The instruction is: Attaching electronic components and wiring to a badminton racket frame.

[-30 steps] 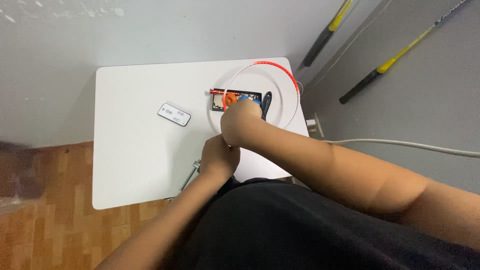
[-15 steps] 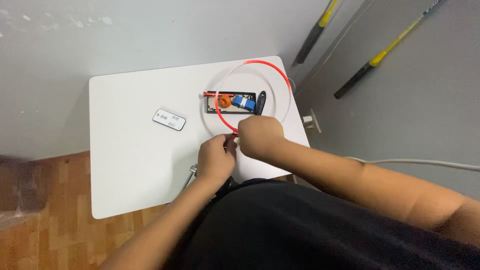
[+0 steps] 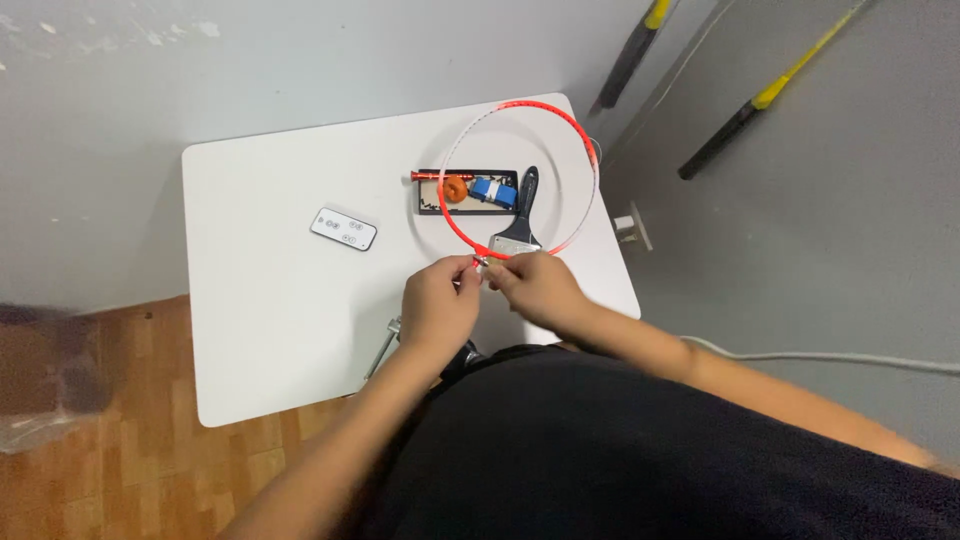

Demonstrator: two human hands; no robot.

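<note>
Both hands met at the near side of a thin red and white hoop (image 3: 590, 160) lying toward the right edge of the white rectangular desk (image 3: 270, 300), the left hand (image 3: 438, 305) and right hand (image 3: 538, 285) each pinching its small metal clasp (image 3: 481, 264). Inside the hoop lay a black-handled flat paintbrush (image 3: 522, 212) and a shallow black tray (image 3: 466, 191). A small white remote (image 3: 343, 229) lay well apart, toward the left edge.

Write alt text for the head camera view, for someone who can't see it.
Both hands, left hand and right hand, pinch the near edge of a red-and-white hoop lying on a white table. Inside the hoop sit a black tray and a paintbrush; a small white remote lies to the left.
</note>
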